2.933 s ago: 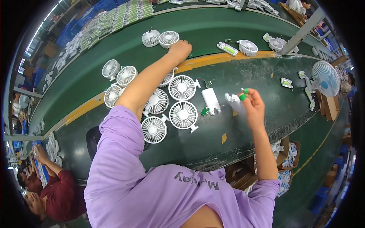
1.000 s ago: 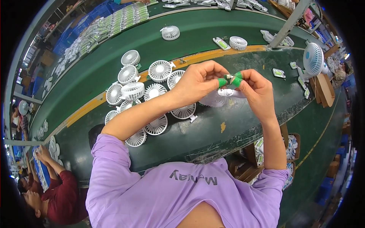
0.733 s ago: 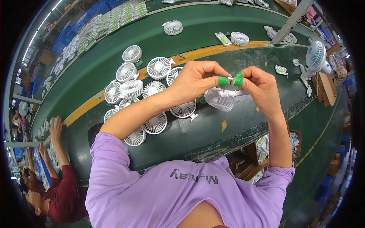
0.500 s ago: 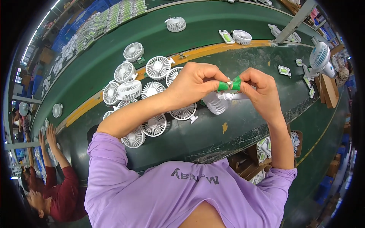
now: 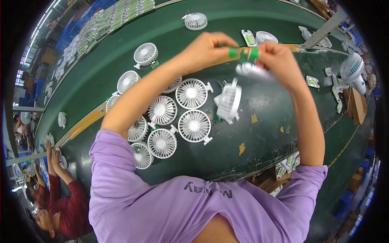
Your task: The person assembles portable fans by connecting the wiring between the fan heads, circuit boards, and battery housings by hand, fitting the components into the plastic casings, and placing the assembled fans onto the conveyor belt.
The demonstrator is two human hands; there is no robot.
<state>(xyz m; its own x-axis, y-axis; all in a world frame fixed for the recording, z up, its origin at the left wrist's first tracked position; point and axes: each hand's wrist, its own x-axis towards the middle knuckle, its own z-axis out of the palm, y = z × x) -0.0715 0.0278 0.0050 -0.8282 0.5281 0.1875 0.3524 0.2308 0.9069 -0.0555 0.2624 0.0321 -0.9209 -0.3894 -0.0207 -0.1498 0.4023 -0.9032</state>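
My right hand (image 5: 279,62), green tape on its fingertips, is pinched closed. A blurred white plastic fan part (image 5: 257,73) hangs just below its fingers and appears held by them. Left of it, my left hand (image 5: 206,50) is raised, its taped thumb and forefinger slightly apart with nothing visible between them. On the bench below stands a white fan head (image 5: 230,99), tilted on its edge, with a small green circuit board at its foot. Several more round white fan heads (image 5: 194,125) lie grouped under and beside my left forearm, some with green boards attached.
Beyond a yellow strip (image 5: 87,119) runs a green conveyor belt (image 5: 227,20) with fan heads and white-and-green parts (image 5: 248,37). An assembled fan (image 5: 351,69) stands at the right by cardboard (image 5: 354,105). A box of parts is below the near edge. Co-workers in red sleeves (image 5: 75,202) work at the left.
Both hands have moved up and away from me, and my left thumb and forefinger have parted from the right fingertips. The white part has swung along with my right hand.
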